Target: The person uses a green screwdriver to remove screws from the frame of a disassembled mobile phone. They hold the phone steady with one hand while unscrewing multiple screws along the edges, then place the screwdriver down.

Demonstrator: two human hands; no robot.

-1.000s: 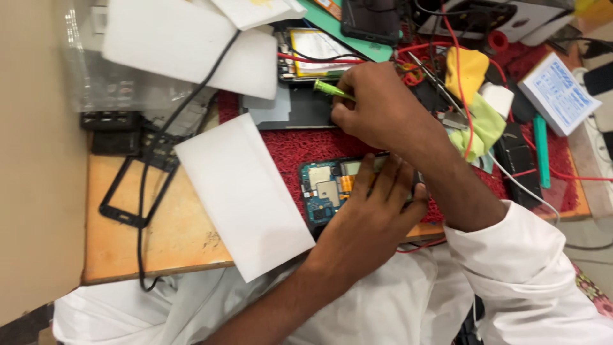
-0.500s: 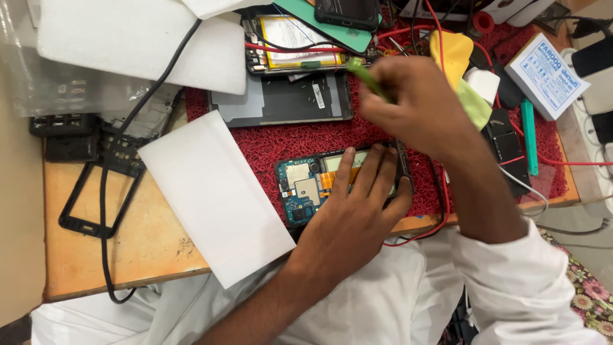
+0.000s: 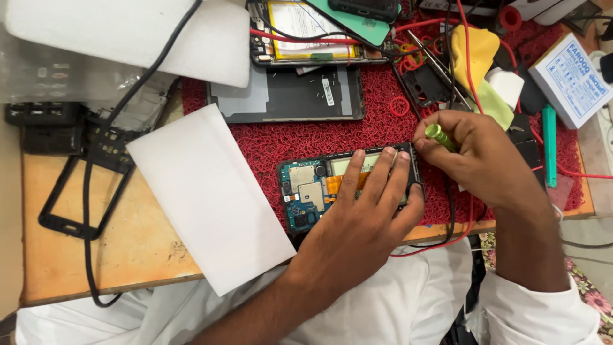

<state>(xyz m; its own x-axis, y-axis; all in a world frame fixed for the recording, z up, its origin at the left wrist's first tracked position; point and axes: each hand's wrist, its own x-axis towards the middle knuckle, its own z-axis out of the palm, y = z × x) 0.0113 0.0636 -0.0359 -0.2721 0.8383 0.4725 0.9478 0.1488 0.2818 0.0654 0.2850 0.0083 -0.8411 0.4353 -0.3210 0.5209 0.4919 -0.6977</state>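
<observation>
Opened phone (image 3: 313, 191), circuit board exposed, lies on red mat (image 3: 287, 144) near front edge of wooden surface (image 3: 128, 236), white sheet (image 3: 207, 195) just left of it. Left hand (image 3: 364, 217) lies flat, fingers spread over phone, pinning it steady. Right hand (image 3: 476, 156), wrist bent inward, pinches green-handled screwdriver (image 3: 440, 136) in its grip, tip aimed at phone's upper right corner.

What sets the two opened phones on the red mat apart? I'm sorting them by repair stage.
The near phone shows blue circuit boards; the far phone shows a pale battery. The left hand presses on the near phone, while red wires cross the untouched far phone. Both lie open, backs off, on the red mat.
</observation>
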